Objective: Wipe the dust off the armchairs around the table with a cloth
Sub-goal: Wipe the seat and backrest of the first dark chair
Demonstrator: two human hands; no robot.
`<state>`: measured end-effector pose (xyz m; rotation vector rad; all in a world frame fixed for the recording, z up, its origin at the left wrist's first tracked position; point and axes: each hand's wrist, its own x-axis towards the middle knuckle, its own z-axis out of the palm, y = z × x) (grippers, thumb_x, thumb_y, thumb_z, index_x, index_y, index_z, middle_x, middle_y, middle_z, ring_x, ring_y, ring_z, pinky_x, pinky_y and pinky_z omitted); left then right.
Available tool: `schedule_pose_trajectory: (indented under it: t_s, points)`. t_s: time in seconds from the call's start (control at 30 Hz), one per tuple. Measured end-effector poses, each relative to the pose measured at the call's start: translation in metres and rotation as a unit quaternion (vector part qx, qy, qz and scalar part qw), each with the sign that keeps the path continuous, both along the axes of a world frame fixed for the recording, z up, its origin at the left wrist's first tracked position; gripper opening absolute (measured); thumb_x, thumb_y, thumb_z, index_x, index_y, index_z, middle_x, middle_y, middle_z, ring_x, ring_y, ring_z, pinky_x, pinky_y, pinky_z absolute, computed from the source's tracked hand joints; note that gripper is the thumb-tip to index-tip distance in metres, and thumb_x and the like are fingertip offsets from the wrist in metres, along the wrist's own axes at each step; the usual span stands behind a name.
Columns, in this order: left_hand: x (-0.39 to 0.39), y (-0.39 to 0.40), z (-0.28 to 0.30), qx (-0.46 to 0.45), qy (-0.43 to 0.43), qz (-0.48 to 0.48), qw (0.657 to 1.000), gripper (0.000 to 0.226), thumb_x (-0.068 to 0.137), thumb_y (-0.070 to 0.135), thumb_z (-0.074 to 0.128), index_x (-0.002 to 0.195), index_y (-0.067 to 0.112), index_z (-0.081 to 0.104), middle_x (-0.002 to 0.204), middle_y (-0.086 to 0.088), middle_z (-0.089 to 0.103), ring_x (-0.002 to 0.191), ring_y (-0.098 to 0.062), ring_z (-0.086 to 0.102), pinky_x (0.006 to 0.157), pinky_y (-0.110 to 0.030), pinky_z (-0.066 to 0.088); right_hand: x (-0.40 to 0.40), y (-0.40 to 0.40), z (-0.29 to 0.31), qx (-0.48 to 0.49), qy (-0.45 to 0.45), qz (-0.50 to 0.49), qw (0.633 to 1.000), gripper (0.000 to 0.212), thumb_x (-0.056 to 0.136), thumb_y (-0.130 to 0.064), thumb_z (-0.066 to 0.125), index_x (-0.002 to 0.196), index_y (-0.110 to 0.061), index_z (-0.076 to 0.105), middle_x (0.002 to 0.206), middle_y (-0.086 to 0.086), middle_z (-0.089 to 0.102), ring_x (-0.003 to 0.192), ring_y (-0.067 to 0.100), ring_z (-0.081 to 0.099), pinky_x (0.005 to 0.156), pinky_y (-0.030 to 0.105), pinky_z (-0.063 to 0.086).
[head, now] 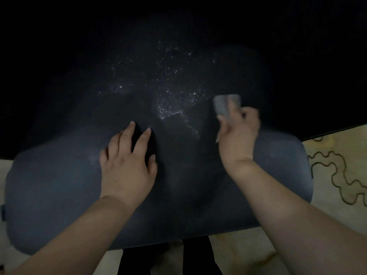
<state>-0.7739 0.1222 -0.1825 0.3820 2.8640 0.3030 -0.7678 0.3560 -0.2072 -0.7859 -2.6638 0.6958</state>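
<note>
**Right hand and cloth sit just off the dust patch, which lies toward ten o'clock**

Right hand (237, 135) is curled round a small grey cloth (226, 106), pinching it so that the free end sticks up past the fingertips toward twelve o'clock. The hand is blurred, so whether the cloth is touching the surface or held just above it cannot be told. From the cloth, the pale speckled dust (158, 84) lies close by at about ten o'clock, spreading up and leftward over the dark armchair (59, 185); a thin tail of it runs down toward four o'clock and ends just left of the right hand. The patch's long axis therefore runs roughly from the upper left to the lower right, pointing at the cloth.

Left hand (127, 161) lies flat on the armchair with its fingers spread and straight, holding nothing, apparently bracing the cushion. The dust sits at about one o'clock from it, near its fingertips but apart from them.

The right hand is both the nearer one to the tail of the dust and the one carrying the cloth, so the coming stroke most likely sweeps leftward and upward. Patterned floor (337, 175) shows at three o'clock beyond the armchair's edge.
</note>
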Motion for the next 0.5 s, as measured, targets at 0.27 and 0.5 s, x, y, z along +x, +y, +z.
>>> schedule_pose_trajectory:
  t_s: [0.27, 0.5]
  points:
    - [-0.003, -0.002, 0.002, -0.006, -0.018, 0.018, 1.0, 0.061, 0.087, 0.038, 0.053, 0.145, 0.029, 0.035, 0.155, -0.005, 0.022, 0.136, -0.027, 0.02, 0.107, -0.051, 0.022, -0.006, -0.09, 0.007, -0.033, 0.0, 0.079, 0.996, 0.051, 0.089, -0.02, 0.063, 0.138, -0.02, 0.05, 0.115, 0.019, 0.048, 0.099, 0.033, 0.047, 0.087, 0.042, 0.043]
    - [-0.007, -0.018, 0.001, -0.007, -0.01, 0.029, 1.0, 0.06, 0.087, 0.038, 0.053, 0.144, 0.029, 0.037, 0.154, -0.005, 0.023, 0.134, -0.027, 0.022, 0.107, -0.053, 0.024, -0.004, -0.053, 0.006, -0.022, 0.005, -0.087, 0.996, 0.053, 0.092, -0.016, 0.06, 0.142, -0.018, 0.043, 0.118, 0.022, 0.046, 0.103, 0.037, 0.046, 0.096, 0.041, 0.039]
